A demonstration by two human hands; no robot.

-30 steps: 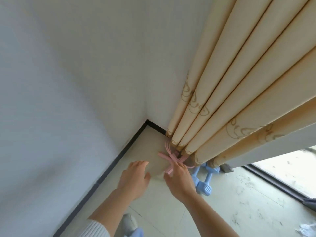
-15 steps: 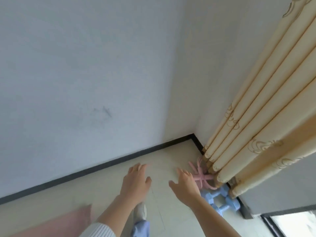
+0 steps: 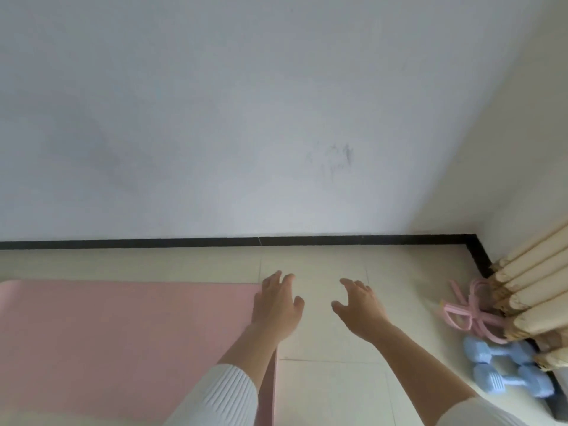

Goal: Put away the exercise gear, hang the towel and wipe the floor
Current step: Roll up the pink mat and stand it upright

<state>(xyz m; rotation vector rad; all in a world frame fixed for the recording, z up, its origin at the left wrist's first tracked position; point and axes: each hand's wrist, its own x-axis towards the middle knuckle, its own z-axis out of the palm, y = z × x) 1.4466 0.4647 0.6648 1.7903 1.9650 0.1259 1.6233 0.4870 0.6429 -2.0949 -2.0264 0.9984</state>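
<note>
A pink exercise mat (image 3: 123,339) lies flat on the pale tiled floor at the left. My left hand (image 3: 276,305) hovers over the mat's right end with relaxed fingers, holding nothing. My right hand (image 3: 359,309) is beside it over bare tiles, fingers spread and empty. At the right, in the corner, a pink pedal resistance band (image 3: 467,315) lies on the floor against the curtain hem. Two light blue dumbbells (image 3: 504,373) lie just in front of it. No towel or cloth is in view.
A white wall with a black skirting board (image 3: 215,242) runs across the back and turns at the right corner. Cream curtain folds (image 3: 538,290) hang down to the floor at the far right. Bare tiles (image 3: 332,388) lie between mat and dumbbells.
My right hand has let go of the pink resistance band, which now lies in the corner. The view has swung left from the curtain to the mat, and both hands have moved with it.
</note>
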